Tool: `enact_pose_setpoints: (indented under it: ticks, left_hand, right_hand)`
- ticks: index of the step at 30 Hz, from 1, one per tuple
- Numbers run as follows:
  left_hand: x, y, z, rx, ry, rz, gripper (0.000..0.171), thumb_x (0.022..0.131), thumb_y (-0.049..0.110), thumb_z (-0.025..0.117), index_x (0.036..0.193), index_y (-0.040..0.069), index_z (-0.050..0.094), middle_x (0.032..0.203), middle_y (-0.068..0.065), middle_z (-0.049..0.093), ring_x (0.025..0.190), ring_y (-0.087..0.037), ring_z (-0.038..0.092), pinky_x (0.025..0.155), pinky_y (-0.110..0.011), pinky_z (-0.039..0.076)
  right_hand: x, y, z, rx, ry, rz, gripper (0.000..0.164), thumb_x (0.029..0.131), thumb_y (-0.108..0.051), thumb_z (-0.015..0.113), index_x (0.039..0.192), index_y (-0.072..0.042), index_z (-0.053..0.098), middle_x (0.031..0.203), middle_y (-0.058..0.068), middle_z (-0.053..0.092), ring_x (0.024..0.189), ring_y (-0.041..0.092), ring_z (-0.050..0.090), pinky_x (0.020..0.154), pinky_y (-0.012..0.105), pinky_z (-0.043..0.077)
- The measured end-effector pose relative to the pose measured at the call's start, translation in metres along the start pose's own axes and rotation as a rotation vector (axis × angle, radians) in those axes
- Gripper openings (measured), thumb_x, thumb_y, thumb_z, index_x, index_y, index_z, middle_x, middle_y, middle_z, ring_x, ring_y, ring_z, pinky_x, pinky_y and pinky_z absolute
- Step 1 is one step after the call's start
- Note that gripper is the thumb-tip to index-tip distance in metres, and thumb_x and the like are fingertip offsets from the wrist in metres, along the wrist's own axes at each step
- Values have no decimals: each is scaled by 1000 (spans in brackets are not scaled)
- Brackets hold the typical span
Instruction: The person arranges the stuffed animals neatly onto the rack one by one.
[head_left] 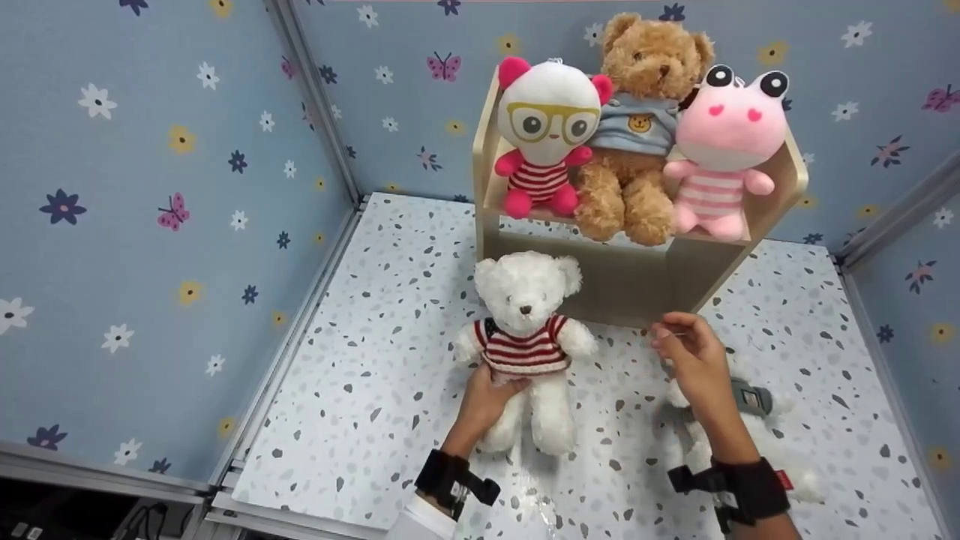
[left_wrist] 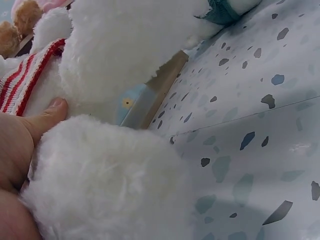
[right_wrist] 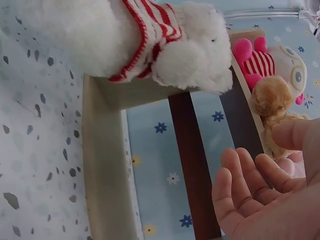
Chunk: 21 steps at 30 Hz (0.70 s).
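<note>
My left hand (head_left: pixel 486 405) grips a white teddy bear (head_left: pixel 529 292) low on its body, just under the hem of its red-and-white striped sweater. The bear is held upright, facing me, in front of a wooden shelf (head_left: pixel 615 277). In the left wrist view the thumb (left_wrist: pixel 52 115) presses into the white fur beside the sweater. My right hand (head_left: pixel 697 360) holds nothing; its fingers are loosely bent near the shelf's lower right corner. Below that hand and forearm, partly hidden, lies another white plush toy (head_left: pixel 780 450) with a grey-green garment.
Three plush toys sit on the shelf's upper level: a pink-eared panda with glasses (head_left: pixel 551 127), a brown teddy bear (head_left: pixel 626 180) in a blue top, and a pink frog-like toy (head_left: pixel 731 150). Flower-patterned panels (head_left: pixel 187 247) enclose the speckled tabletop (head_left: pixel 360 375).
</note>
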<state>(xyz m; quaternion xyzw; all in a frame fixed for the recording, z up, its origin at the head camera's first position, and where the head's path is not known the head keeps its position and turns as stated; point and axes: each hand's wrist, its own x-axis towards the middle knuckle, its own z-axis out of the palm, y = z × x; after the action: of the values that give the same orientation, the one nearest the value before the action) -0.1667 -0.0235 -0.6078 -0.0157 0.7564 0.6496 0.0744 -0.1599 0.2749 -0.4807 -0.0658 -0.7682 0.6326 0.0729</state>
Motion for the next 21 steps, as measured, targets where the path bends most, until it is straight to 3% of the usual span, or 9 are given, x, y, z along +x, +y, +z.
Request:
enact_pose_setpoints:
  ticks: [6,13,21]
  left_hand:
    - [4,0,-2,13,19,2,57,88,32,80,135,7,59,137,-13,65,136,-32,54,117,-50,40]
    - [9,3,1,33,18,10,50,90,30,78,132,8,61,136,-14,66,136,-34,54,117,-51,39]
    - [15,5,2,27,6,30,49,94,27,74,136,7,58,142,-16,62,141,-37,49,119,-53,36]
  right_hand:
    - [18,-19,-17,1,72,-61,22,103,-15,61,122,-6,58,107,0,66,89,10,67,80,19,54]
    - [38,-44,-40,-13,246,-87,23,101,-11,62,123,-6,60,107,-2,62,90,10,63,79,16,52]
    - [63,-67,-64,-254,406,-192,38,100,-23,62,138,-16,55,118,-12,52,100,3,55,86,21,44]
